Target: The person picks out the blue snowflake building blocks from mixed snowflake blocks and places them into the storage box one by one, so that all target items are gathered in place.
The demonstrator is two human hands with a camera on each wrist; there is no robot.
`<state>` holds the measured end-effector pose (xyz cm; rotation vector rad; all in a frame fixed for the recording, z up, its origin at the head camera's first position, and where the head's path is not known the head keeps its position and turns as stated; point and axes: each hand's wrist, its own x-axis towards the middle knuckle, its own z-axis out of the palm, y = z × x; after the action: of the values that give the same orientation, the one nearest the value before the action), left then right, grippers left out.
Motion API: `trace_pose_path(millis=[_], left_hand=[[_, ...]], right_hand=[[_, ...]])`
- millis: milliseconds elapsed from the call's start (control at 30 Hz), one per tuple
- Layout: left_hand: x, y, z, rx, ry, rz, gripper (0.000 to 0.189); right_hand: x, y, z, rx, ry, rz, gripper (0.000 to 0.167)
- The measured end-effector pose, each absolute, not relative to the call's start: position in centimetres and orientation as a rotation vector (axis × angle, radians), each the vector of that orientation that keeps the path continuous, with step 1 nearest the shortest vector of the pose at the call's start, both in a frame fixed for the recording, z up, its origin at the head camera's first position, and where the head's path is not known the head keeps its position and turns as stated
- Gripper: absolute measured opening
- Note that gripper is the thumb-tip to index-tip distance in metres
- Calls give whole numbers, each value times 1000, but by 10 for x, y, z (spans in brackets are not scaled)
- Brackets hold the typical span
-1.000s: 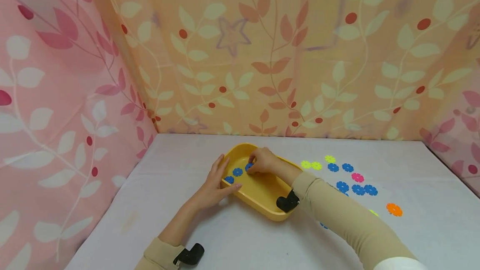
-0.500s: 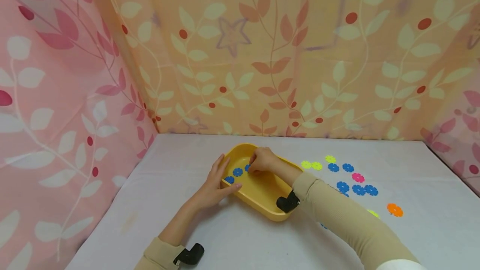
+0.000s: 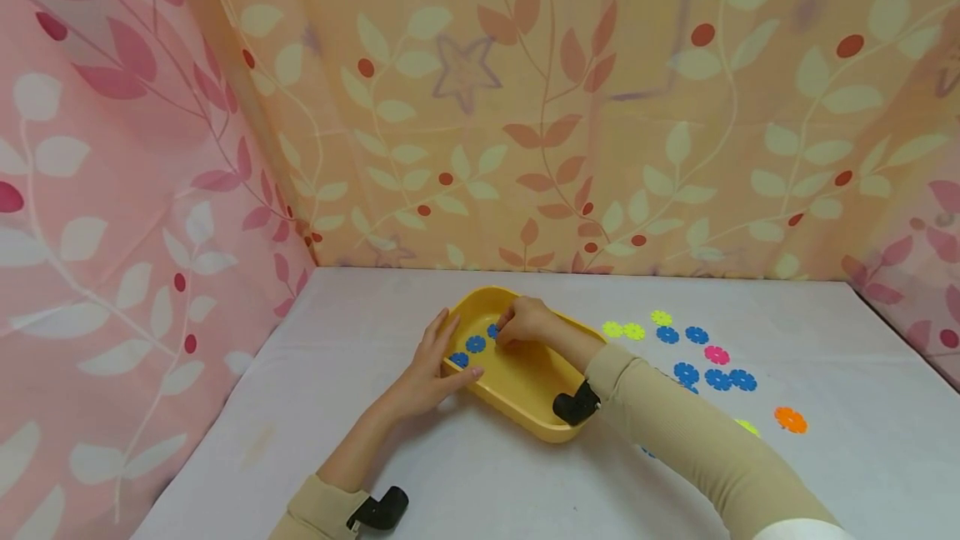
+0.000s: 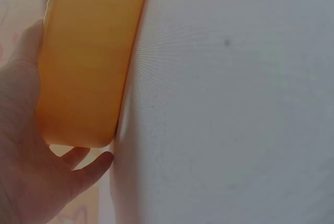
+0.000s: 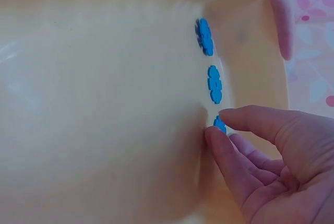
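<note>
A yellow tray (image 3: 525,386) rests at an angle on the table. My left hand (image 3: 429,365) holds its left corner, thumb over the near rim and fingers along the outside; the left wrist view shows this hand (image 4: 31,145) against the tray's wall (image 4: 88,67). Inside the tray, my right hand (image 3: 527,322) pinches a blue notched plastic disc (image 5: 219,125) between thumb and index finger, low over the tray floor. Two like blue discs, one (image 5: 215,84) nearer and one (image 5: 205,37) farther along, form a row with it by the tray's end wall.
Right of the tray lie loose notched discs: several blue (image 3: 717,379), some yellow (image 3: 633,331), one pink (image 3: 717,355) and one orange (image 3: 791,419). My right sleeve (image 3: 675,419) covers part of them. Patterned cloth (image 3: 570,107) hangs behind the table.
My right hand has shifted very slightly within the tray, and the blue disc at its fingertips has turned and shows smaller. My left hand and the tray stay put.
</note>
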<state>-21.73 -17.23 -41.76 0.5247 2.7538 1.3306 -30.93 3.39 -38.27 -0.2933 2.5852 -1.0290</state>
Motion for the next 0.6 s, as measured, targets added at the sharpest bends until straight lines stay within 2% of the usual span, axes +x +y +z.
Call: trace_pose_path(millis=[600], left_hand=[[-218,-173,-418,539,2738,1341,94]], right_hand=[[-312,36,-382,-367,2576,-1065,31]])
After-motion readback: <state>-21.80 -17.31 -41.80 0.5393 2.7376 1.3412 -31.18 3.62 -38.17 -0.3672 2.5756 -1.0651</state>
